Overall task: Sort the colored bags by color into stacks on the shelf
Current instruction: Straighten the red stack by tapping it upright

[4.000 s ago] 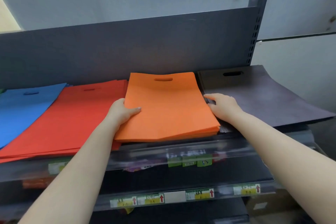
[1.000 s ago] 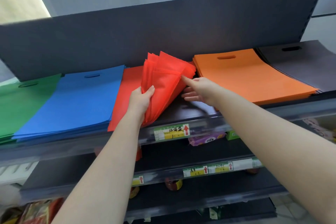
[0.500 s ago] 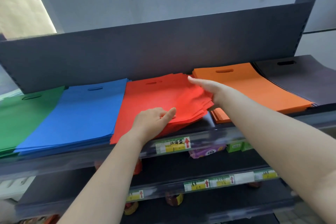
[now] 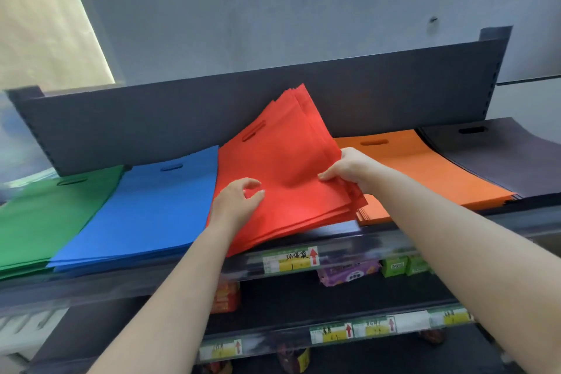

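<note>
Five stacks lay along the top shelf. Left to right: green bags, blue bags, red bags, orange bags, dark bags.

Left hand hovered at the red stack's near-left part, fingers loosely curled, holding nothing; contact with the top bag unclear. Right hand pinched the red stack's right edge, lifting it, so the stack tilted with its far corner raised against the back panel. The stack's near-right corner overlapped the orange bags.

Key relation: red stack sat between the hands, long axis running near-to-far but skewed rightward. Right hand was the one holding it. Likely next: square the stack up, clear of orange.
</note>
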A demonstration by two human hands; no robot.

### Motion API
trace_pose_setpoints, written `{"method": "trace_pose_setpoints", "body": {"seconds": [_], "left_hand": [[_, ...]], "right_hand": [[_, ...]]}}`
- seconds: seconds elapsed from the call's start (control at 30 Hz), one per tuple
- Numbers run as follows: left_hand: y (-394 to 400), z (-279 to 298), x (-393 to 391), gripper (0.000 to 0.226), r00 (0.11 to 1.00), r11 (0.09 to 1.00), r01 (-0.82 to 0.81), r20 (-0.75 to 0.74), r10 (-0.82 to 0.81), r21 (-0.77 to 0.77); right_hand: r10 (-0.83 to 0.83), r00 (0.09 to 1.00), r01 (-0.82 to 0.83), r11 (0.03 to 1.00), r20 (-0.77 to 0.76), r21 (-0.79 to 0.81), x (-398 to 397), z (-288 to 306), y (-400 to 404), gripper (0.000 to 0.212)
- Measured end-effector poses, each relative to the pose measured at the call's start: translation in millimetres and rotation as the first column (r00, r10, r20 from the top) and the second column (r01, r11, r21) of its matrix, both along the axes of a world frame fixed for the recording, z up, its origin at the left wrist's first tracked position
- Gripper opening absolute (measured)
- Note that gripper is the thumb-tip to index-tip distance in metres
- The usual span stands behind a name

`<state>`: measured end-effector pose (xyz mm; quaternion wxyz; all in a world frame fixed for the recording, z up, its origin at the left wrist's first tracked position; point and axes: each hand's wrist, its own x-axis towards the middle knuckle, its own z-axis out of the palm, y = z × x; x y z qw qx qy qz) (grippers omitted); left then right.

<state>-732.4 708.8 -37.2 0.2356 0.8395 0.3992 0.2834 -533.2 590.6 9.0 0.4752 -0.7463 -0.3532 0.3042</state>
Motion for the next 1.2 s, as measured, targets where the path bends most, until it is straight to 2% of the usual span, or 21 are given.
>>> {"method": "trace_pose_setpoints", "body": {"seconds": [0.07,0.13,0.27,0.37,0.47,0.53,0.6,0.67,0.73,0.83,0.93,1.0,1.07,1.13,1.2], "left_hand": [[12,-1,-4,0.035,0.996,0.998,-0.048,0.079,0.052,-0.051],[19,-2,-7,0.047,0.978,0.987,-0.099,0.170,0.120,-0.124],[28,-1,-4,0.064,0.907,0.907,-0.024,0.373,0.197,-0.420],[27,5,-1,0.057,0.898,0.835,0.095,0.409,0.163,-0.542],[21,16,3,0.036,0.802,0.698,0.343,0.583,0.132,-0.629],[20,24,4,0.025,0.764,0.700,0.383,0.632,0.127,-0.603],[22,29,3,0.021,0.755,0.782,0.341,0.648,0.103,-0.522],[24,31,2,0.026,0.732,0.851,0.316,0.678,0.062,-0.419],[25,37,4,0.033,0.672,0.893,0.316,0.740,0.028,-0.321],[30,52,9,0.041,0.578,0.930,0.290,0.816,0.016,-0.224],[47,65,0,0.057,0.575,0.949,0.241,0.818,0.028,-0.202],[54,68,-10,0.059,0.530,0.920,0.322,0.848,0.021,-0.225],[53,71,-14,0.046,0.507,0.909,0.362,0.862,-0.006,-0.207],[43,77,-9,0.036,0.513,0.943,0.299,0.858,-0.030,-0.146],[33,90,-4,0.031,0.476,0.965,0.244,0.879,-0.033,-0.096]], "right_hand": [[0.013,1.000,-0.014,0.998,0.017,0.069,7,11,-8,0.020],[0.008,1.000,-0.010,0.992,0.021,0.124,17,22,-19,0.022],[0.017,0.999,-0.006,0.976,-0.049,0.217,45,33,-42,0.026],[0.035,0.992,0.000,0.961,-0.122,0.275,60,31,-53,0.025],[0.080,0.983,-0.029,0.955,-0.165,0.295,65,25,-57,0.034],[0.108,0.979,-0.051,0.952,-0.172,0.303,63,17,-56,0.043],[0.132,0.976,-0.070,0.944,-0.174,0.322,60,11,-53,0.046],[0.146,0.977,-0.084,0.932,-0.154,0.353,57,8,-48,0.041],[0.127,0.987,-0.077,0.913,-0.100,0.401,51,10,-39,0.032],[0.103,0.992,-0.057,0.883,-0.075,0.465,42,21,-23,0.029],[0.231,0.964,-0.147,0.874,-0.130,0.463,40,32,-15,0.045],[0.283,0.947,-0.174,0.848,-0.151,0.501,38,33,-14,0.054],[0.245,0.956,-0.114,0.819,-0.162,0.562,30,32,-11,0.056],[0.158,0.977,-0.034,0.777,-0.143,0.629,17,36,-7,0.045],[0.051,0.992,0.042,0.721,-0.113,0.691,10,50,-2,0.032]]}}
